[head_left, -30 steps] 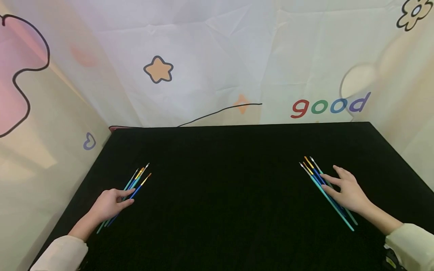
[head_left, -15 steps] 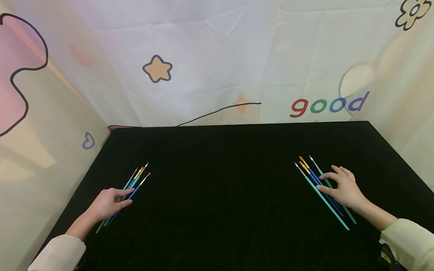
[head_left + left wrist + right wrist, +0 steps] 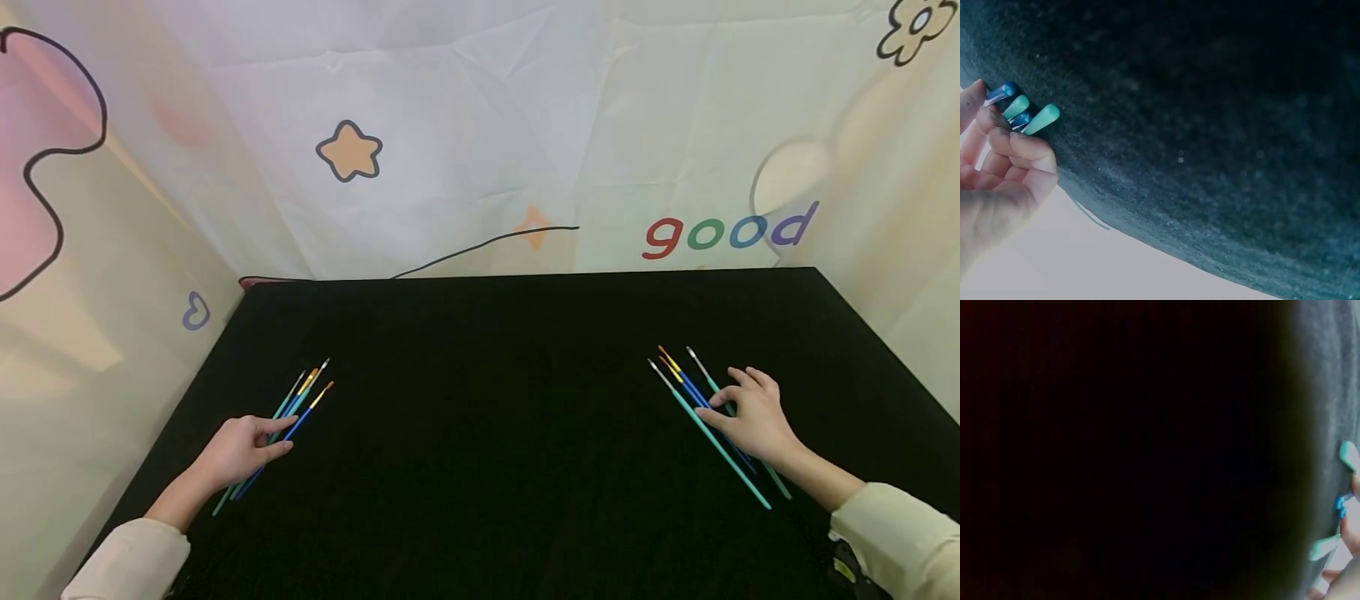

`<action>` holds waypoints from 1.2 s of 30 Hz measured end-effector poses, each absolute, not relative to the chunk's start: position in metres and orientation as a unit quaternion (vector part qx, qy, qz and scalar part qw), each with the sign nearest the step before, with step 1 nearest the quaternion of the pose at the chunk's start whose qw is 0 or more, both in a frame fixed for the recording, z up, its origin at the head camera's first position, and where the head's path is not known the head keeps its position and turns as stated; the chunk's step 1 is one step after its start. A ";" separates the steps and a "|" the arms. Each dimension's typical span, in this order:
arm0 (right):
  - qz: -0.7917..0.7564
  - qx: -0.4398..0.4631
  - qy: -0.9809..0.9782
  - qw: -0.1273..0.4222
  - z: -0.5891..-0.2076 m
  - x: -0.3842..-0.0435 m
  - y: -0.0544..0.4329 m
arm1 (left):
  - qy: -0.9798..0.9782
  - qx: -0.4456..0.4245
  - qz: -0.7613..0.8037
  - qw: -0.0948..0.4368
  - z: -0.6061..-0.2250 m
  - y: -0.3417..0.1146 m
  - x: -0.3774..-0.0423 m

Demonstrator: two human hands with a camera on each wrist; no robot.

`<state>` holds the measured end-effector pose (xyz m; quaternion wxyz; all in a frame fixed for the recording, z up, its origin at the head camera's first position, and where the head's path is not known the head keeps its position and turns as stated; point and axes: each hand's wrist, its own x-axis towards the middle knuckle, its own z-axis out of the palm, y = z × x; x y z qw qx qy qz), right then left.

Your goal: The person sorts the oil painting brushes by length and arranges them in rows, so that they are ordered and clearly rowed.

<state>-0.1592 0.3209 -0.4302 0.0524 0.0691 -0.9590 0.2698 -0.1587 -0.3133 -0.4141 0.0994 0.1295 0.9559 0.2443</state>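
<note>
In the head view, a loose bundle of thin paintbrushes (image 3: 302, 402), with teal and blue handles, lies slanted at the left. My left hand (image 3: 238, 454) grips across it, thumb and index finger around a blue paintbrush (image 3: 306, 417). The left wrist view shows curled fingers beside the teal and blue handle ends (image 3: 1044, 119). On the right, my right hand (image 3: 757, 422) pinches blue paintbrushes (image 3: 688, 385) between thumb and index finger. A teal paintbrush (image 3: 720, 450) lies just left of the thumb, another teal paintbrush (image 3: 701, 367) under the hand. Little of this hand shows in the right wrist view.
Both bundles lie on a black-covered table (image 3: 495, 417), far apart, bristles toward the back. A pale printed curtain (image 3: 480, 125) rises behind and beside the table. Dark table surface stretches between the hands.
The right hand has curled its index finger toward the thumb and shifted slightly left. The blue and left teal paintbrushes there slid left, away from the right teal one. The left hand stays still.
</note>
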 end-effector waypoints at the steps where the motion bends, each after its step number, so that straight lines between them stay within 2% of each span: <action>1: 0.271 0.068 -0.959 0.053 -0.430 -0.159 0.321 | 0.956 0.130 0.245 0.100 -0.414 -0.313 -0.159; 15: 0.305 0.048 -0.949 0.069 -0.418 -0.156 0.323 | 0.956 0.127 0.243 0.107 -0.411 -0.313 -0.160; 21: 0.312 0.024 -0.945 0.098 -0.408 -0.154 0.324 | 0.957 0.130 0.241 0.095 -0.412 -0.313 -0.160; 29: 0.343 -0.038 -0.936 0.064 -0.399 -0.150 0.325 | 0.958 0.119 0.249 0.073 -0.412 -0.312 -0.158; 36: 0.351 -0.047 -0.932 0.079 -0.398 -0.146 0.323 | 0.957 0.111 0.256 0.073 -0.413 -0.311 -0.158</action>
